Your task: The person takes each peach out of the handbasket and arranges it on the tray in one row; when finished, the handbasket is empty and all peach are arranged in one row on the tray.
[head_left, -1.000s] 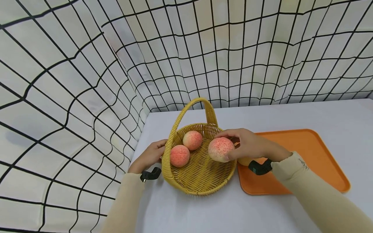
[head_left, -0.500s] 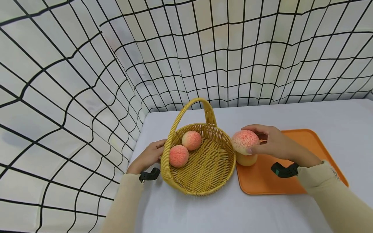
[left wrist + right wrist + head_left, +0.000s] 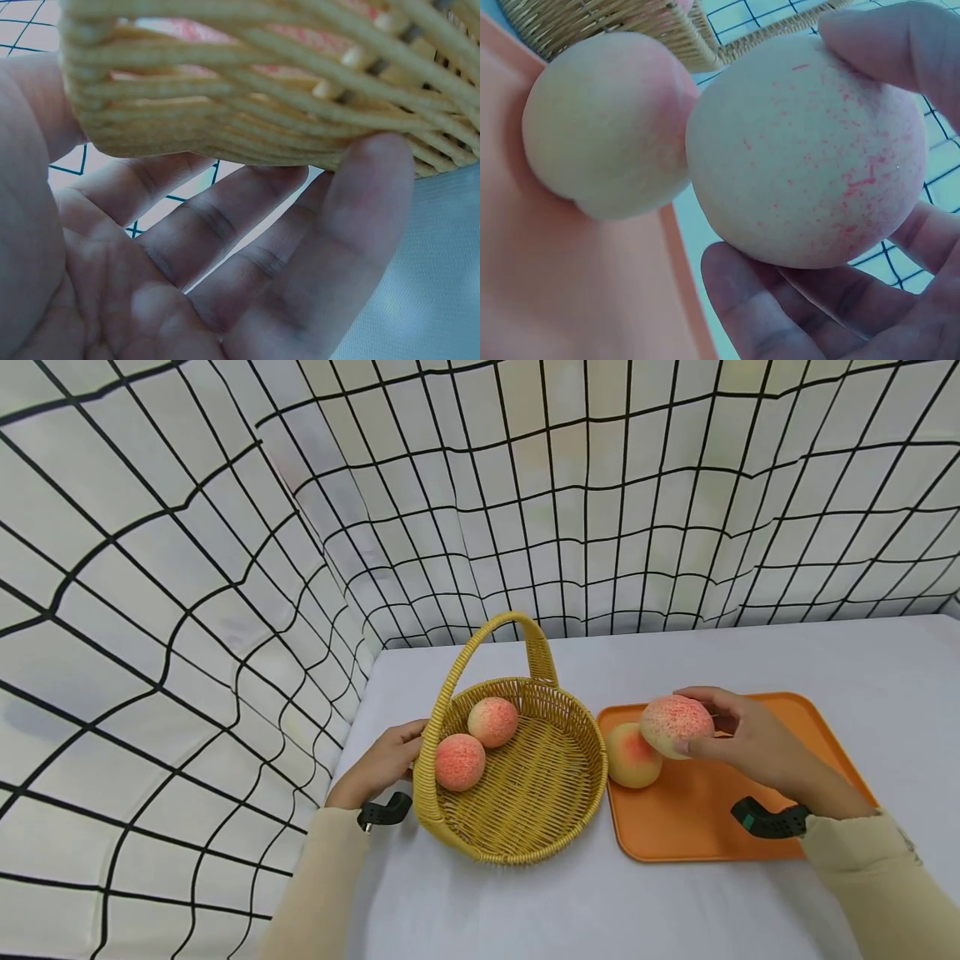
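My right hand holds a speckled pink-and-cream peach above the orange tray. In the right wrist view, thumb and fingers span the held peach. A second, yellower peach with a red blush sits on the tray's left edge, close to the basket. My left hand rests against the left side of a woven basket with a tall handle. Its fingers reach fairly straight to the basket's wall in the left wrist view. Inside the basket lie two peaches, one pink, one paler.
A white cloth covers the table under basket and tray. Black netting over white sheeting rises along the back and the left side. The basket's handle arches high across its left part.
My right hand has carried its peach from over the basket rightward to above the tray, uncovering the yellower peach. The left hand has stayed at the basket.
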Demonstrator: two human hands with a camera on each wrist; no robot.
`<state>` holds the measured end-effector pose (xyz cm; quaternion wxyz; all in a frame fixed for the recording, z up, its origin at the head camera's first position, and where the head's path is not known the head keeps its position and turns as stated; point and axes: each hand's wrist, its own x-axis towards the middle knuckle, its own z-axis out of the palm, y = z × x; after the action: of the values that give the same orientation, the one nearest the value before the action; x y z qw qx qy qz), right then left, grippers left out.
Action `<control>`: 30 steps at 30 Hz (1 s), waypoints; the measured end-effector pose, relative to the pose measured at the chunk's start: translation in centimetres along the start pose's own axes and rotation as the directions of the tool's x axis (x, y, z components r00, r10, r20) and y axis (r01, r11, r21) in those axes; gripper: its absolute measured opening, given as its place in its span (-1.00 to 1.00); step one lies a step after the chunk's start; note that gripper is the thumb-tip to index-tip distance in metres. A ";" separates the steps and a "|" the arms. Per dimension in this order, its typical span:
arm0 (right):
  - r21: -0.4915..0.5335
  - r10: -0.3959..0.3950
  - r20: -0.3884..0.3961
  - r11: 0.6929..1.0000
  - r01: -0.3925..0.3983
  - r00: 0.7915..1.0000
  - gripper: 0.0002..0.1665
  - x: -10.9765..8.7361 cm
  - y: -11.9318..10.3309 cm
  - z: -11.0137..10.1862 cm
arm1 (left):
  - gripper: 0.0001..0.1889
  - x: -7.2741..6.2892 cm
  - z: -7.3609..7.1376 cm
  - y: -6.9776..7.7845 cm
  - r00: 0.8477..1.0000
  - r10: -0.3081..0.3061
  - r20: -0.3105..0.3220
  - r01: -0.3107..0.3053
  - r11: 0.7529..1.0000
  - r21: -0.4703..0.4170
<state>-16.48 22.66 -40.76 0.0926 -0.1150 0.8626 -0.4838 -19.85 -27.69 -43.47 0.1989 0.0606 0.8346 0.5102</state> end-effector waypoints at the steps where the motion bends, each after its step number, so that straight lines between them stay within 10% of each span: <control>1: -0.001 0.006 -0.007 1.000 -0.006 1.000 -0.27 -0.2 0.2 -0.1 | -0.52 0.0 0.0 0.0 1.000 -0.002 -0.002 0.002 1.000 0.000; 30: -0.041 0.059 -0.115 0.997 -0.065 0.992 -0.21 -1.1 4.8 1.5 | -0.51 -0.1 0.1 0.1 1.000 -0.003 -0.007 0.003 1.000 0.008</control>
<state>-15.54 24.20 -45.62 0.0558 -0.0625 0.8803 -0.4670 -19.75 -27.61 -43.36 0.1966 0.0583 0.8373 0.5068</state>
